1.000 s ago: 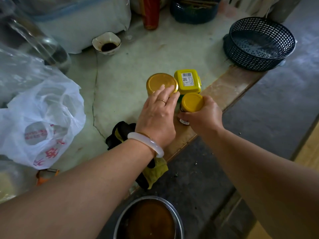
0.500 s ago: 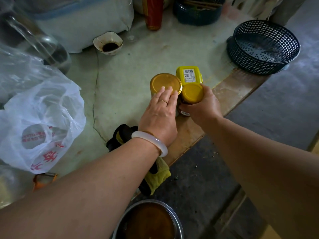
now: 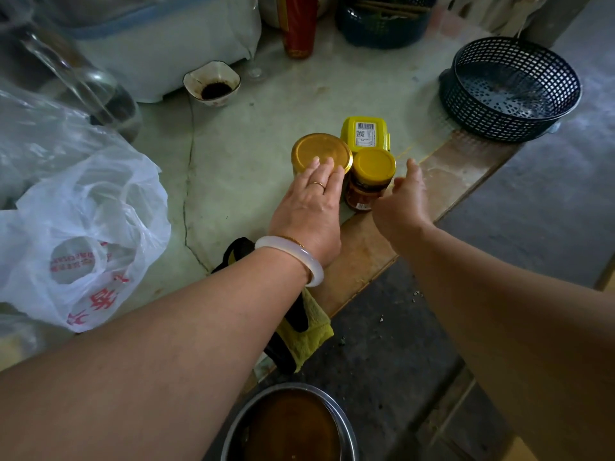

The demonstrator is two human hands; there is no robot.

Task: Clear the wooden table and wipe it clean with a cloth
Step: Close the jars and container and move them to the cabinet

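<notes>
Three yellow-topped containers stand together on the table (image 3: 253, 154): a gold-lidded jar (image 3: 319, 151), a small yellow-lidded sauce jar (image 3: 371, 178) and a yellow box with a barcode label (image 3: 365, 134). My left hand (image 3: 311, 207) lies with straight fingers against the gold-lidded jar's near side. Just right of the small jar, my right hand (image 3: 404, 201) hangs with loose fingers and holds nothing. A yellow and black cloth (image 3: 306, 331) droops over the table's front edge under my left wrist.
A white plastic bag (image 3: 80, 234) lies at the left. At the back are a small bowl with dark residue (image 3: 212, 82), a red bottle (image 3: 299, 24) and a white container (image 3: 159, 44). A dark mesh basket (image 3: 509, 88) sits far right. A metal pot (image 3: 289, 424) stands below.
My right hand carried the small yellow-lidded jar forward, set it beside the gold-lidded jar and the box, and let go. My left hand stayed against the gold-lidded jar.
</notes>
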